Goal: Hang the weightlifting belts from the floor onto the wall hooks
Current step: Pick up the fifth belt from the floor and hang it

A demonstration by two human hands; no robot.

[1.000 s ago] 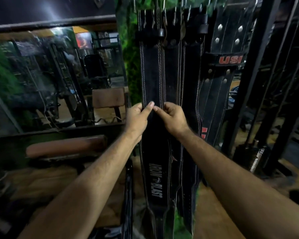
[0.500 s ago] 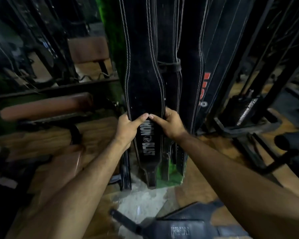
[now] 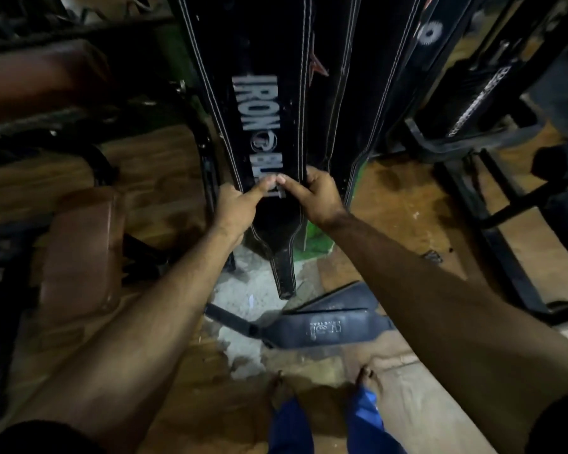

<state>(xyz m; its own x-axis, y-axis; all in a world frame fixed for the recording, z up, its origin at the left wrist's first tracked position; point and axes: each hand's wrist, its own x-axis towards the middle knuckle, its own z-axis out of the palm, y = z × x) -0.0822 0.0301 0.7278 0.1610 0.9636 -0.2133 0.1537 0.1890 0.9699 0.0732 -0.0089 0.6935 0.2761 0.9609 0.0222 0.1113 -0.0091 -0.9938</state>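
A black belt with white stitching and the words IRON BLAST [image 3: 259,103] hangs straight down in front of me, its narrow tip just above the floor. My left hand [image 3: 238,208] grips its left edge near the bottom, thumb across the front. My right hand [image 3: 315,194] grips the right edge at the same height, and the two thumbs meet over the lettering. More black belts [image 3: 358,77] hang behind and to the right. Another dark belt [image 3: 325,329] lies flat on the floor below the hanging tip. The hooks are out of view.
A brown padded bench [image 3: 79,250] stands at the left. Black metal rack frames [image 3: 492,198] run along the right. The floor is wood-patterned with a worn grey patch [image 3: 250,296]. My bare feet and blue trouser legs [image 3: 325,417] show at the bottom.
Both hands have slid down the hanging belt from its middle to near its lower end. The view has tilted down, and the belt lying on the floor has come into sight.
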